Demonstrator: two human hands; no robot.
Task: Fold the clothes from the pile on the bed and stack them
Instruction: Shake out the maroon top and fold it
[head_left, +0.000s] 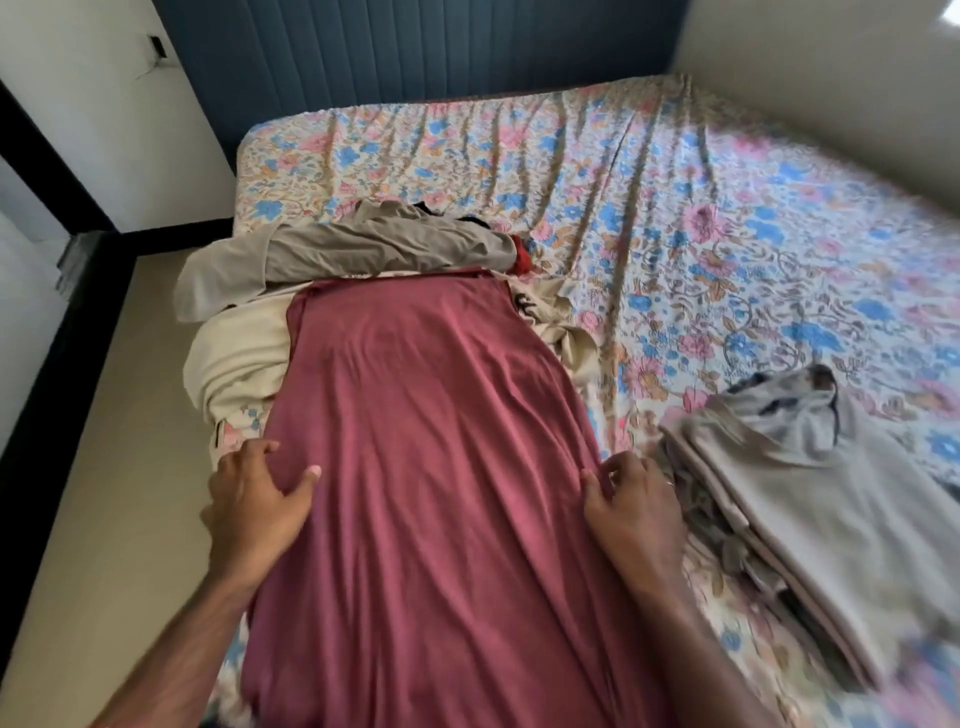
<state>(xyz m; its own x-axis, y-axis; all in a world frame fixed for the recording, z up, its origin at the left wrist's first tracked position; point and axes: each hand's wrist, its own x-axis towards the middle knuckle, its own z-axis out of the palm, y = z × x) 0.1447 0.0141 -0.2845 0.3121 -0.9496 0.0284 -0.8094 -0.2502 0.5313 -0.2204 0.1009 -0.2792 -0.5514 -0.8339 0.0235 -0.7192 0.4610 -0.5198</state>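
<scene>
Maroon garment (431, 467) edges seemingly pinched by both hands, left (254, 499) and right (631, 506).

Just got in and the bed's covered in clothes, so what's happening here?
A person is folding laundry. Both hands, the left hand and right hand, hold the side edges of a long maroon garment spread on the floral bed. Unfolded clothes lie beyond it; a folded stack sits on the right.

One bed (675, 218), two hands, left (254, 499) and right (631, 504), one spread maroon garment (431, 467), one stack of folded clothes (810, 499), and one unfolded pile (322, 260) whose garments cannot be counted.
</scene>
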